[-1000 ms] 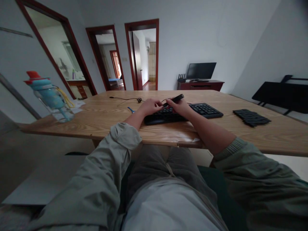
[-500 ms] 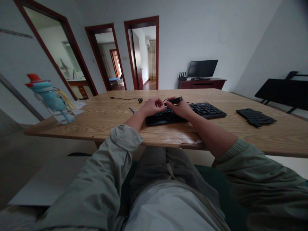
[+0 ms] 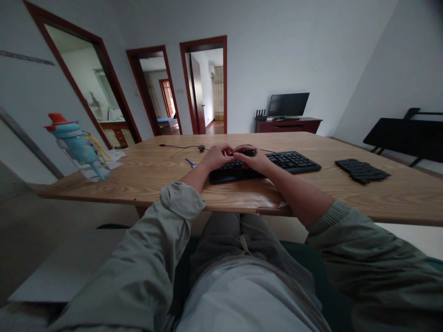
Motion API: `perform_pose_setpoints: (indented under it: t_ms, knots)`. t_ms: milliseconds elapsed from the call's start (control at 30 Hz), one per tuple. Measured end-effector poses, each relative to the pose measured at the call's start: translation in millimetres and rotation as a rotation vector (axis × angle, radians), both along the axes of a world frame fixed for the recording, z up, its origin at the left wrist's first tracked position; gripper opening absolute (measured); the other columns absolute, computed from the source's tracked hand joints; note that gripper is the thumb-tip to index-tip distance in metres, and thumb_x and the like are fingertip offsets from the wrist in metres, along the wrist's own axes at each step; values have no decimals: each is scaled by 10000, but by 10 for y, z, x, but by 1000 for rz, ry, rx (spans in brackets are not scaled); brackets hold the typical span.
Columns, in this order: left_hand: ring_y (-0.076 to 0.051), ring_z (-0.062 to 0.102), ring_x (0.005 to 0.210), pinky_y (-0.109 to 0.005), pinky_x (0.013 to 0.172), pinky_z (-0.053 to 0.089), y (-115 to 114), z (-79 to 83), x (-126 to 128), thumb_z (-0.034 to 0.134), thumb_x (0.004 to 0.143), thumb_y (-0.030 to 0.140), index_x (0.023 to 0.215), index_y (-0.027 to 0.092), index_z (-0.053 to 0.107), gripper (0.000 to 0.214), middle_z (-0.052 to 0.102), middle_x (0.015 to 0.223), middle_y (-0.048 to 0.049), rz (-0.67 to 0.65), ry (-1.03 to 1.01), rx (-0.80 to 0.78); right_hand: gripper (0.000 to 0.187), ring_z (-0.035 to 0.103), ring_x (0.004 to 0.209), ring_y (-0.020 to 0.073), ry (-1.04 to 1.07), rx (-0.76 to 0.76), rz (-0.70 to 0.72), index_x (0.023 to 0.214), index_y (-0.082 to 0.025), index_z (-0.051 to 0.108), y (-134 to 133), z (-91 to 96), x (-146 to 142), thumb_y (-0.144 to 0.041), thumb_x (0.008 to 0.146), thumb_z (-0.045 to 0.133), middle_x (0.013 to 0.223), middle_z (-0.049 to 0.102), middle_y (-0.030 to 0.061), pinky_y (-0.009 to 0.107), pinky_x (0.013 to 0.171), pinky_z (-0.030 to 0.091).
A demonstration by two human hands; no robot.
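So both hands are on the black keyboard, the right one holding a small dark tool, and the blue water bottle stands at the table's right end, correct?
Not quite: the head view shows the blue water bottle at the table's left end, not the right. The rest holds: left hand and right hand are on the black keyboard, the right holding a small dark tool.

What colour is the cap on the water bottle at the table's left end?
Red cap on the light blue plastic water bottle, clearest in the head view.

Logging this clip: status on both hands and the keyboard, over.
Left hand resting on keyboard, grip unclear. Right hand pinching a small dark tool against the keys. Loose cable behind the hands, blue pen beside the left hand.
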State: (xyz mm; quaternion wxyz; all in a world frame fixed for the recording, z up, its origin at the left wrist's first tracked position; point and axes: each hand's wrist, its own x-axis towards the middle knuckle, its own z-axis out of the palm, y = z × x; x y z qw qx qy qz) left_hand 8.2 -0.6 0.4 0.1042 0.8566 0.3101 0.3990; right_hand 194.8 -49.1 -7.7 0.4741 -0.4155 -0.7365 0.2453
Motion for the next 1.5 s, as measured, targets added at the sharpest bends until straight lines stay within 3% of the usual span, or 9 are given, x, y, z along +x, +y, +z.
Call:
perform_pose_setpoints:
  t_ms: [167, 300, 467, 600, 800, 1033, 1200, 1333, 1500]
  knots:
    - [-150, 563, 736, -259, 656, 427, 38, -17, 6, 707, 755, 381, 864, 156, 716, 249, 675, 812, -28, 66, 38, 51, 421, 561, 512, 99, -82, 51, -51, 1047, -163, 698, -31, 5, 14, -496, 800, 626, 976, 715, 74, 236, 471, 463]
    - [-185, 596, 838, -287, 748, 459, 169, -49, -75, 735, 730, 414, 883, 171, 723, 288, 691, 914, -52, 124, 54, 76, 303, 577, 535, 116, -134, 128, -191, 979, -157, 713, 40, -18, 56, -365, 810, 574, 830, 718, 47, 246, 549, 477]
    - [-187, 625, 826, -268, 739, 476, 512, -103, -416, 654, 769, 235, 880, 162, 706, 142, 707, 897, -59, 318, 114, -212, 401, 628, 609, 153, -100, 125, -463, 1140, -163, 676, 220, -26, 327, -386, 842, 527, 851, 722, 58, 286, 647, 504]
    - [-170, 605, 716, -252, 636, 442, 662, -148, -731, 625, 755, 183, 802, 165, 672, 69, 692, 811, -50, 487, 166, -295, 408, 674, 874, 224, -327, 35, -612, 1185, -187, 683, 324, -71, 575, -328, 817, 574, 1009, 727, 103, 324, 800, 503]
    - [-148, 514, 514, -256, 486, 343, 578, -168, -920, 628, 712, 221, 803, 191, 672, 106, 635, 633, -12, 558, 262, -468, 404, 647, 1022, 312, -683, -71, -686, 1177, -281, 685, 324, -130, 558, -348, 787, 605, 1105, 712, 108, 431, 880, 478]
    - [-139, 512, 510, -247, 480, 332, 636, -203, -890, 645, 708, 236, 763, 189, 653, 73, 632, 637, -9, 528, 235, -494, 367, 649, 989, 292, -581, -23, -723, 1121, -219, 683, 276, -69, 508, -406, 836, 549, 1067, 712, 132, 400, 859, 489]
    - [-143, 514, 525, -254, 484, 344, 685, -219, -919, 656, 705, 245, 765, 181, 652, 87, 637, 671, -21, 521, 241, -490, 459, 639, 1045, 288, -519, 10, -654, 1272, -212, 612, 292, -111, 523, -346, 839, 538, 1163, 689, 127, 395, 913, 482]
    - [-151, 537, 560, -255, 503, 364, 707, -236, -940, 652, 710, 253, 805, 189, 664, 115, 651, 706, -20, 519, 230, -476, 481, 620, 1099, 289, -549, 22, -614, 1319, -215, 593, 303, -133, 535, -293, 852, 512, 1227, 668, 122, 390, 960, 461]
    - [-157, 541, 565, -249, 495, 366, 708, -239, -937, 649, 708, 269, 850, 190, 677, 165, 659, 714, -17, 521, 218, -495, 439, 647, 1022, 290, -615, -25, -614, 1266, -226, 634, 300, -108, 532, -281, 852, 498, 1161, 697, 119, 387, 887, 490]
